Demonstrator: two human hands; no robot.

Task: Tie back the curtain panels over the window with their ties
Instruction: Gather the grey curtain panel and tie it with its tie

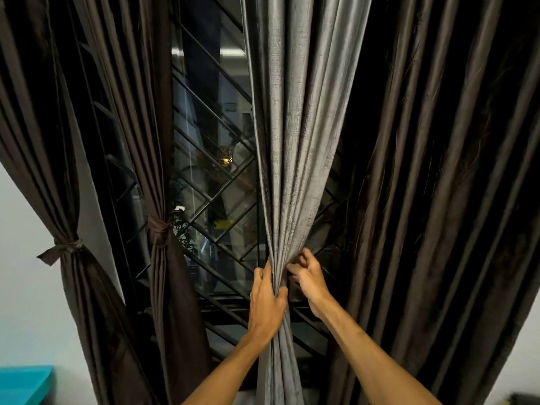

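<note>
A grey curtain panel (295,141) hangs in the middle of the window, gathered into a narrow bunch at waist height. My left hand (266,305) grips that bunch from the left, thumb across the front. My right hand (306,276) pinches the folds at its right edge with curled fingers. Two dark brown panels on the left are bound: one by a brown tie (62,249), the other by a brown tie (159,229). A wide dark brown panel (438,200) hangs loose on the right. No tie for the grey panel is visible.
Behind the curtains is a dark window with a black diamond-pattern grille (216,200). White wall (26,258) shows at the lower left, with a turquoise object (23,384) in the bottom left corner. A small dark item (526,400) sits at the bottom right.
</note>
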